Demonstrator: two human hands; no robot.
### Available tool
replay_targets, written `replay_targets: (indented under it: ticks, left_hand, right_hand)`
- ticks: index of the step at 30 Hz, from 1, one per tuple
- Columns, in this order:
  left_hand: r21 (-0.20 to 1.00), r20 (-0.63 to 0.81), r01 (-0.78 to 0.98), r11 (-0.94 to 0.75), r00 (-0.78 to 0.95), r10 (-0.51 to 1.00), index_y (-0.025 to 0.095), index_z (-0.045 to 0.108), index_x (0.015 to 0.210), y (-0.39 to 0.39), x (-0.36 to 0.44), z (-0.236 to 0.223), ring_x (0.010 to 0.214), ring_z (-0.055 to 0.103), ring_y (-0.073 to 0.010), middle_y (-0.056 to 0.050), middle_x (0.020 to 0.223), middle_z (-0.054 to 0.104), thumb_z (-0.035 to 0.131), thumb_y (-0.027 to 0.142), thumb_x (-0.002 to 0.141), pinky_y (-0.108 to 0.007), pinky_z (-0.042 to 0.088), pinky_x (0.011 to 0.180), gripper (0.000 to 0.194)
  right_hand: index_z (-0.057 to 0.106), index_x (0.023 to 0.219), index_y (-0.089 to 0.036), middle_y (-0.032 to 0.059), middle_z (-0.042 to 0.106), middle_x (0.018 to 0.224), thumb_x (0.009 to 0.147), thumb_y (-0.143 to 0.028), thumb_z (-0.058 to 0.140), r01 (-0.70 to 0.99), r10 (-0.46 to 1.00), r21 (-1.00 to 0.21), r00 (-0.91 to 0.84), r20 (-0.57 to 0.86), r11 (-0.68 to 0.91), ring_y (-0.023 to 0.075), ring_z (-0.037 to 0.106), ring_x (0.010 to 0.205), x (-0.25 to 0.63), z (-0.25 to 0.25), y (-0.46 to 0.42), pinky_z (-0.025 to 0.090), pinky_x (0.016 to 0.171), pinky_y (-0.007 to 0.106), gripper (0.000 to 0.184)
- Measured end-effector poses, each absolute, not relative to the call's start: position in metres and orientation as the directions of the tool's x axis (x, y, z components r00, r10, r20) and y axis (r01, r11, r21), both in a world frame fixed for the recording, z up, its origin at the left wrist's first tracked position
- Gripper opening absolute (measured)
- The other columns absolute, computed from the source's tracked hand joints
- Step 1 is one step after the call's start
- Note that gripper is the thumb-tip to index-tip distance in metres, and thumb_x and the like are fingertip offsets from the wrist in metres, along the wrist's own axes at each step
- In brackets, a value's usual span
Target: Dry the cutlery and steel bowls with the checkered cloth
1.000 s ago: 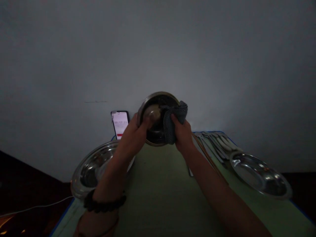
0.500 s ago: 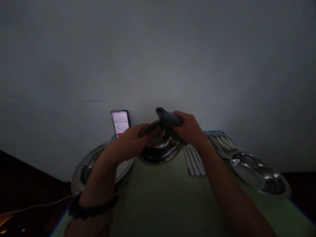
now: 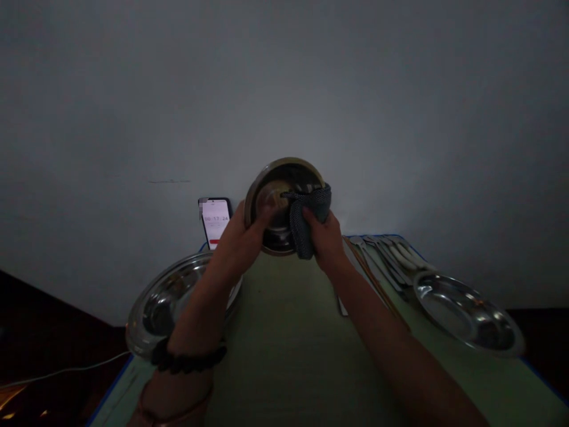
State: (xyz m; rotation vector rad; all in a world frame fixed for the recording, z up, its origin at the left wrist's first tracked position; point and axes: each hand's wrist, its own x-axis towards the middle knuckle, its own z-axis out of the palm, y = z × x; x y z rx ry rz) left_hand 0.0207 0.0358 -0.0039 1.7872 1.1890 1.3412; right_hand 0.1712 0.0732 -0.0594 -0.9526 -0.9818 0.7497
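Observation:
A round metal bowl [image 3: 284, 168] is held up above the table, tilted so that its inside faces me. On its left side my left hand [image 3: 244, 234] grips the rim, the thumb lying over the inner edge. My right hand [image 3: 326, 237] is closed round a dark grey patterned cloth [image 3: 306, 219], which lies over the bowl's right rim and reaches into its inside. The fingers behind the bowl are hidden.
On the green table [image 3: 284, 356], a large metal basin [image 3: 151, 308] stands left and an oval metal dish [image 3: 471, 314] right. Several utensils [image 3: 386, 267] and chopsticks [image 3: 373, 284] lie at the back right. A phone [image 3: 216, 220] leans against the wall [image 3: 284, 89].
The bowl dipped and tipped toward level half a second ago, then rose again with its inside facing me. Both hands moved with it, and the cloth stayed at the right rim.

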Motion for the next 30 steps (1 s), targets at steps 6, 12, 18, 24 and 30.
replay_targets:
  ticks: [6,12,18,24,30]
  left_hand:
    - [0.858,0.378,0.317,-0.404,0.142,0.915,0.020,0.054,0.124,0.026,0.012,0.010,0.108,0.059,-0.0257,-0.009,0.127,0.059,0.062,0.041,0.078,-0.039,0.047,0.092,0.051]
    - [0.832,0.441,0.273,-0.483,0.202,0.874,0.022,0.065,0.108,0.026,0.012,0.010,0.099,0.062,-0.0225,-0.003,0.104,0.070,0.059,0.037,0.081,-0.037,0.046,0.092,0.032]
    - [0.867,0.485,-0.057,-0.494,-0.125,0.866,0.025,0.064,0.101,0.032,0.023,0.004,0.094,0.064,-0.0199,0.001,0.096,0.070,0.064,0.032,0.077,-0.033,0.051,0.085,0.026]
    - [0.777,0.545,-0.221,-0.589,-0.230,0.806,0.025,0.064,0.102,0.036,0.034,0.001,0.099,0.063,-0.0191,0.001,0.099,0.069,0.066,0.026,0.075,-0.031,0.049,0.088,0.027]
    - [0.893,0.414,-0.242,-0.381,0.104,0.904,0.020,0.065,0.106,0.036,0.014,0.006,0.102,0.062,-0.0246,-0.004,0.102,0.070,0.061,0.029,0.074,-0.035,0.051,0.085,0.033]
  right_hand:
    - [0.064,0.086,-0.016,0.0016,0.065,0.076,0.070,-0.032,0.065,0.266,0.815,-0.812,0.133,0.564,0.519,0.0148,0.057,0.069,0.203,-0.038,0.067,0.047,0.065,0.030,0.022]
    - [0.065,0.084,-0.018,-0.0013,0.062,0.071,0.073,-0.030,0.064,0.371,0.742,-0.704,0.054,0.668,0.606,0.0128,0.053,0.066,0.195,-0.023,0.051,0.045,0.064,0.028,0.017]
    - [0.064,0.090,-0.016,0.0041,0.067,0.086,0.072,-0.047,0.063,-0.013,0.785,-0.864,0.426,0.451,0.503,0.0157,0.059,0.078,0.164,-0.041,0.055,0.048,0.072,0.031,0.036]
    - [0.062,0.092,-0.017,0.0061,0.067,0.090,0.071,-0.043,0.064,-0.253,0.903,-0.894,0.327,0.279,0.369,0.0175,0.062,0.080,0.157,-0.056,0.062,0.050,0.074,0.034,0.033]
    - [0.063,0.085,-0.018,0.0023,0.064,0.080,0.070,-0.034,0.066,0.058,0.858,-0.879,0.197,0.475,0.473,0.0161,0.056,0.073,0.186,-0.044,0.063,0.047,0.066,0.031,0.022]
